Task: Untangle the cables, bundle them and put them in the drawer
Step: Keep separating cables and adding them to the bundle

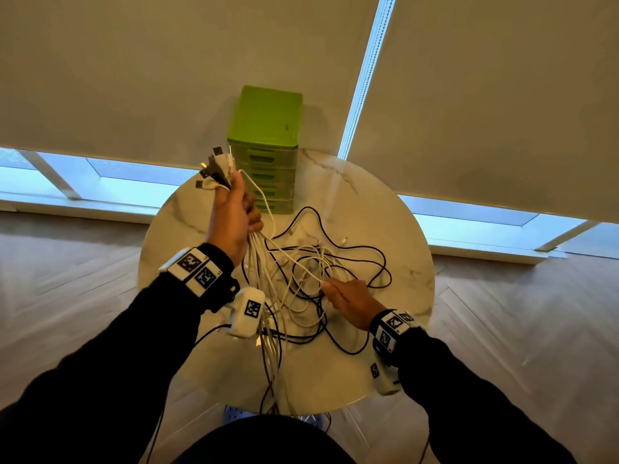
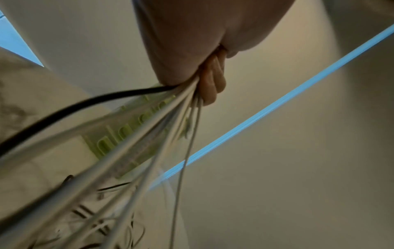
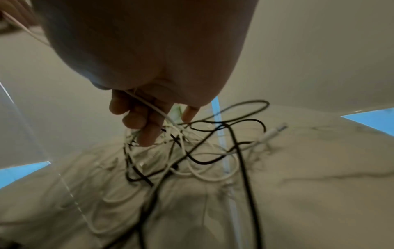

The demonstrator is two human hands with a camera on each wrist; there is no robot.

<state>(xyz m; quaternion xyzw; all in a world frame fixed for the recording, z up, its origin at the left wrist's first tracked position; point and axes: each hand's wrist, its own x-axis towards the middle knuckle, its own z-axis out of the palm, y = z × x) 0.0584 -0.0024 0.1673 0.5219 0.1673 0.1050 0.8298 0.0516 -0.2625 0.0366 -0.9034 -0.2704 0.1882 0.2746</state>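
My left hand point(image 1: 236, 212) is raised above the round marble table point(image 1: 385, 202) and grips a bunch of white and black cables just below their plug ends point(image 1: 216, 169), which fan out above the fist. In the left wrist view the cables point(image 2: 162, 124) stream down from the curled fingers point(image 2: 213, 84). The loose lengths lie in a tangled heap point(image 1: 311, 272) on the table. My right hand point(image 1: 348, 301) reaches into the heap, fingers point(image 3: 147, 128) curled round a thin white cable point(image 3: 157, 109). A green drawer unit point(image 1: 266, 139) stands at the table's far edge, drawers closed.
Several cables hang over the table's near edge point(image 1: 271, 380) toward the floor. A loose white plug point(image 3: 277, 129) lies on the marble to the right of the heap. Window blinds point(image 1: 485, 95) hang behind the table, and wooden floor point(image 1: 519, 329) surrounds it.
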